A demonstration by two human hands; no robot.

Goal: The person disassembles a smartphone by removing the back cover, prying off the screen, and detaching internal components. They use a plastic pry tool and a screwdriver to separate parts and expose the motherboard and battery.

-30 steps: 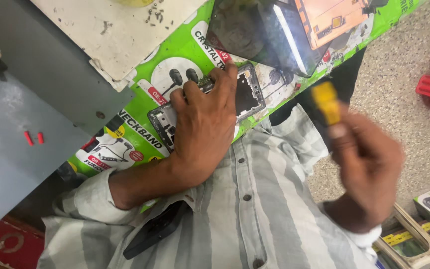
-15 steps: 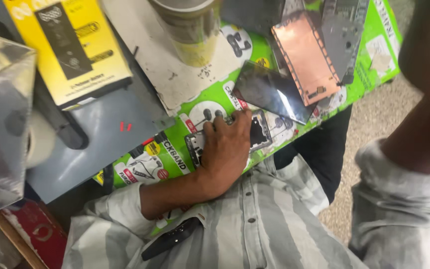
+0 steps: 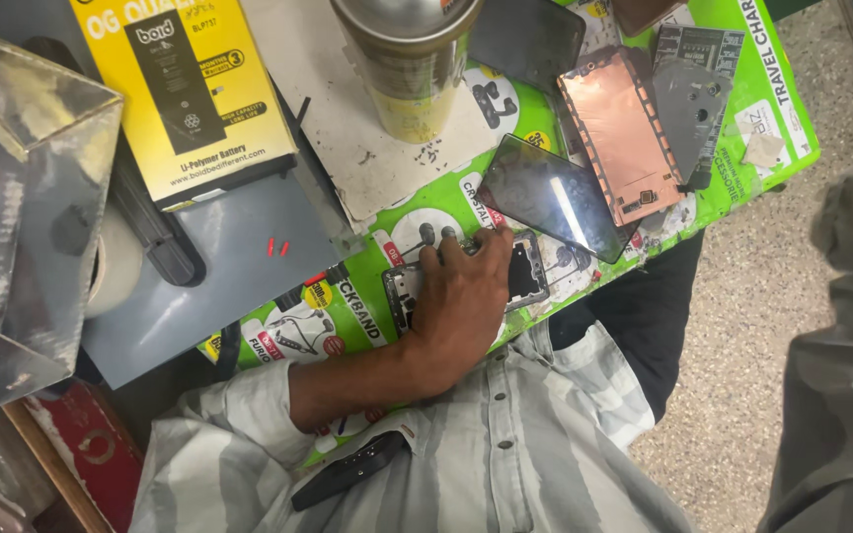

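"What's the left hand (image 3: 461, 311) doing?"

"Lying palm-down on the opened phone body (image 3: 528, 278), at the near edge of the green printed surface (image 3: 348, 308). The fingers (image 3: 466, 252) lie flat and close together on top, pinning it rather than curled about anything."

"So which step is this?"

"Steadying, I'd say. The phone is held in place but nothing is being worked on it. The dark glass panel (image 3: 555, 194) lies just beyond the fingertips, and the copper-coloured panel (image 3: 619, 138) past that."

"And the other hand?"

"Out of sight. Only a grey sleeve (image 3: 841, 345) shows at the right edge, well off the surface, so I can't tell what its fingers hold."

"What would a next move need?"

"My guess is a second hand at the phone, since this one is taken up with pressing. The forearm comes in from the left and lies low across the body, with the wrist nearly straight."
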